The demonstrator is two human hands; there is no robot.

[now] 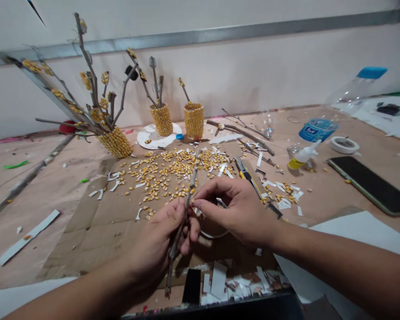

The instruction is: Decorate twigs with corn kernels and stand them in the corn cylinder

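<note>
My left hand [166,220] is wrapped around a thin brown twig [194,174], which slants up and away from me. Thumb and forefinger of my right hand [242,211] are pinched together right at the twig, beside my left fingertips. Whatever sits in that pinch is too small to make out. Below my right hand, part of a white ring [214,235] shows. Beyond both hands, many loose corn kernels [180,168] are scattered over a brown cardboard sheet [93,226]. A yellow utility knife [248,177] lies just past my right hand.
Kernel-covered pots [116,143] holding twigs stand at the back left. To the right are a glue bottle [304,155], a tape roll [344,145], a phone [370,184] and a clear plastic bottle [350,95]. Paper scraps [218,280] litter the near edge. Loose branches [243,133] lie behind.
</note>
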